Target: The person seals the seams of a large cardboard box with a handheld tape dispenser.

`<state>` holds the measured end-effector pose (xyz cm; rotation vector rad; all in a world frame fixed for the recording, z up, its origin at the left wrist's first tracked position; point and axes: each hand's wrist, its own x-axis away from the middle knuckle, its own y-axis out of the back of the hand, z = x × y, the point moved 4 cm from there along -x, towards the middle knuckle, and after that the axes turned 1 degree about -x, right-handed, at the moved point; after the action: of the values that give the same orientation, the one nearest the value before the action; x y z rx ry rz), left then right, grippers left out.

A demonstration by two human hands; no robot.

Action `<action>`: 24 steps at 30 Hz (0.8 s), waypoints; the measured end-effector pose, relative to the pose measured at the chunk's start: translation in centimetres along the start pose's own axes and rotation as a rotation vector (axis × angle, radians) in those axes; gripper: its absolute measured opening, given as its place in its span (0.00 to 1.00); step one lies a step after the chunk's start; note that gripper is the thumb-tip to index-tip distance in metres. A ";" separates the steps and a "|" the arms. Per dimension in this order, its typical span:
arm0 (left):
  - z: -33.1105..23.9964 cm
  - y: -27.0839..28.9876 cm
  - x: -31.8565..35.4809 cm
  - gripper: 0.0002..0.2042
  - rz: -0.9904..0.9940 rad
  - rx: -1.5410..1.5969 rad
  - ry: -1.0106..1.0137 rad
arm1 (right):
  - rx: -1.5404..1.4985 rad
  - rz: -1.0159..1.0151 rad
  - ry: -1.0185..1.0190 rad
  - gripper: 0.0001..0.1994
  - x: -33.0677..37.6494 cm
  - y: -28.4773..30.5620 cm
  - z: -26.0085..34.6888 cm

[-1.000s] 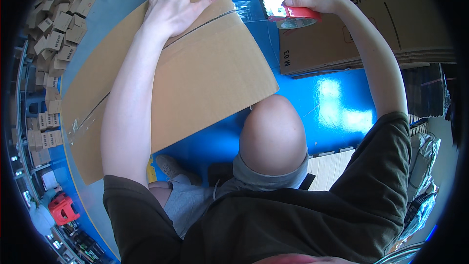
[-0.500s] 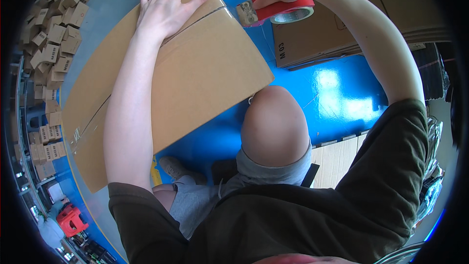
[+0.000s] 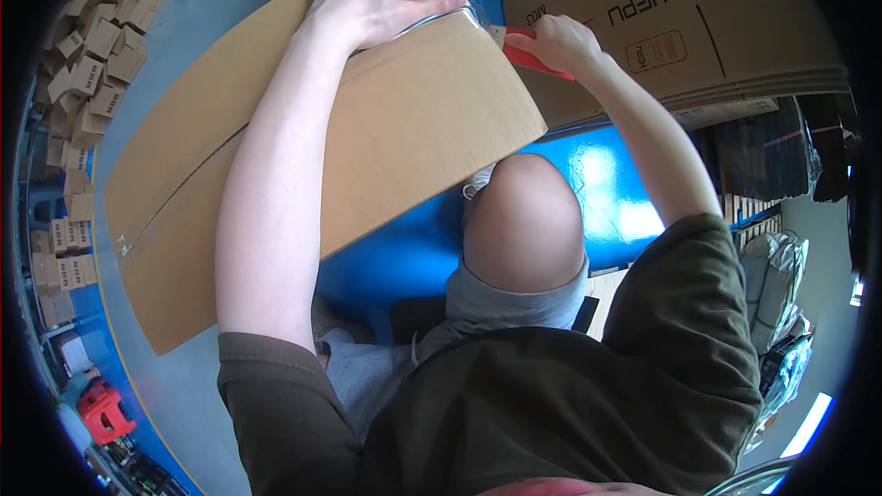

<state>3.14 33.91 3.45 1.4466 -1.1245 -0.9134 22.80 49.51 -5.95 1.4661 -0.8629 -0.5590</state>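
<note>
A large closed brown carton [image 3: 423,138] lies at a slant in front of me, with a dark seam running along its upper face. My left hand [image 3: 372,5] presses flat on the carton near its far end, fingers spread and thumb beside the seam. Shiny clear tape [image 3: 436,20] covers the seam there and reaches the end edge. Just past that edge, my right hand [image 3: 565,41] grips a red tape dispenser [image 3: 537,57] against the carton's end face. The dispenser's front is close to the tape; its roll is mostly hidden.
Flat brown cartons [image 3: 689,37] are stacked at the far right, close behind my right hand. Many small boxes [image 3: 119,46] are heaped at the left, and a red stool [image 3: 104,411] stands at lower left. My bent knee [image 3: 524,220] is beside the carton above the blue floor [image 3: 602,174].
My right hand has brought the dispenser from beyond the carton's far corner down against its end face. The carton and my left hand appear a little farther right as the view shifts.
</note>
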 end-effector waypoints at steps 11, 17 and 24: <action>1.4 0.2 -0.4 0.29 -0.059 0.198 0.079 | -0.388 -0.066 -0.616 0.15 45.2 -24.2 -11.5; 1.1 0.6 0.3 0.27 -0.078 0.212 0.085 | -0.297 0.118 -1.217 0.22 58.5 -33.7 -15.7; 1.0 -1.4 -0.8 0.35 -0.444 0.111 0.194 | -0.351 -0.284 -1.248 0.29 44.6 -24.9 -12.9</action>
<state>2.25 34.41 1.91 1.8771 -0.7310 -0.9967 63.95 20.86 -22.03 0.8038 -1.3863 -1.8311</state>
